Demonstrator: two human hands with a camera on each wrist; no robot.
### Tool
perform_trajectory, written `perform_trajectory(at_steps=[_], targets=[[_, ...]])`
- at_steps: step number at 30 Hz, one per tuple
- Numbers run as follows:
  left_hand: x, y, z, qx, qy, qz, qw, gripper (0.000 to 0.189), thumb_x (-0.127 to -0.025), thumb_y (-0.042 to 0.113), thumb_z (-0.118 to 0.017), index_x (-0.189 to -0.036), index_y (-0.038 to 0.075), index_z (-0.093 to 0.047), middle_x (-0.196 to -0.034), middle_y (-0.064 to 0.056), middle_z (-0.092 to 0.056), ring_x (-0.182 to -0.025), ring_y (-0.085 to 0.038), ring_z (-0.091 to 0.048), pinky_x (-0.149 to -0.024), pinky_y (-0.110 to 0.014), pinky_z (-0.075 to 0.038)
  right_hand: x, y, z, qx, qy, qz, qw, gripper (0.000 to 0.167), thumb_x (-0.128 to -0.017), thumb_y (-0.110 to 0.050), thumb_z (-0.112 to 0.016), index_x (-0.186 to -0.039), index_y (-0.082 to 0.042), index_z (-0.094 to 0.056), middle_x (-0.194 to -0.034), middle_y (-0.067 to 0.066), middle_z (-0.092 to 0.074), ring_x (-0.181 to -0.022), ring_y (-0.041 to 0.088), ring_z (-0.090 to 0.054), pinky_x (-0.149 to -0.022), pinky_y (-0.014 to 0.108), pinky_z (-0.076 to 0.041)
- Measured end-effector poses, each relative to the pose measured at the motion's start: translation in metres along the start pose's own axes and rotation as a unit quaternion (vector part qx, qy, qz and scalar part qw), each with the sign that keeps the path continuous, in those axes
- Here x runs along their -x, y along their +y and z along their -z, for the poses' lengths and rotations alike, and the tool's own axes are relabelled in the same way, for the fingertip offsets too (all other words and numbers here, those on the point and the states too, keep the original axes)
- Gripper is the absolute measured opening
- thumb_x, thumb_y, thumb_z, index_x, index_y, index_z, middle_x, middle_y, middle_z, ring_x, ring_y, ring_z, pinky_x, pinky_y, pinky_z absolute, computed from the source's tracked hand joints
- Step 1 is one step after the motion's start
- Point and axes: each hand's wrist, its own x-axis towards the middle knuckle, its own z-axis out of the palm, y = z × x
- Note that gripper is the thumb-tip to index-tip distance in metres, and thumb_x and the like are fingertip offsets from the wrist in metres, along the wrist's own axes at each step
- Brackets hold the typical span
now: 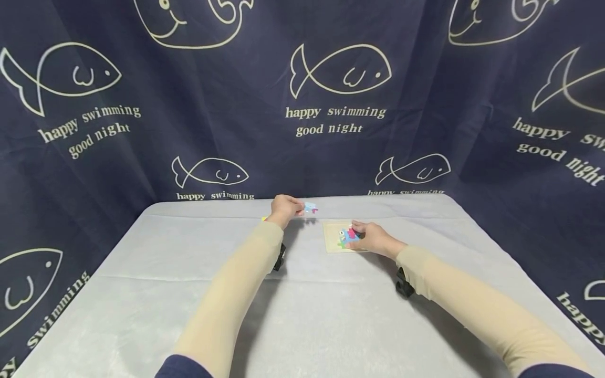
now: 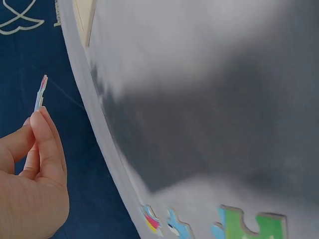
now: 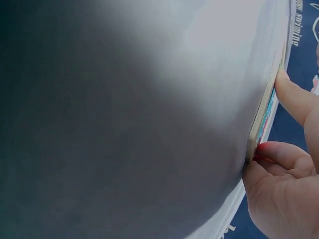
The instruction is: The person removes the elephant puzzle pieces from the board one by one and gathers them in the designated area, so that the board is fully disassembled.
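Note:
My left hand (image 1: 285, 206) pinches a small light-blue puzzle piece (image 1: 310, 207) with pink-purple on it, raised over the far part of the table. The left wrist view shows that piece (image 2: 41, 92) edge-on between thumb and fingertips. My right hand (image 1: 375, 239) is at a pale wooden puzzle board (image 1: 332, 244), thumb and curled fingers spread across its right part. Between them lie colourful pieces (image 1: 348, 234) in blue, pink and green. In the right wrist view, one digit rests at the board's edge (image 3: 261, 112) and curled fingers (image 3: 281, 154) hold its near end.
Loose puzzle pieces lie left of the board: a green-and-blue one (image 2: 259, 224), a blue one (image 2: 178, 224) and a rainbow-striped one (image 2: 151, 219). A pale cloth covers the table (image 1: 321, 315). Behind it hangs a dark blue curtain (image 1: 264, 131) with fish drawings.

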Motion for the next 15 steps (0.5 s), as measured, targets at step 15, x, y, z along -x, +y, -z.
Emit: perform_trajectory(at_steps=[15], targets=[[-0.009,-0.012,0.020,0.006,0.030,0.041,0.9987,0.016,-0.094,0.004,-0.072,-0.108,-0.002,-0.078,-0.111,-0.017,-0.078,-0.080,-0.019,-0.077,-0.097,-0.032,-0.061,-0.001,-0.001,-0.001,-0.003,0.001,-0.003,1.0000,0.076,-0.091,-0.022,-0.080,-0.146,0.013,-0.043,-0.164,0.023,-0.034,-0.153,0.048,-0.025,-0.128,0.057,-0.023]])
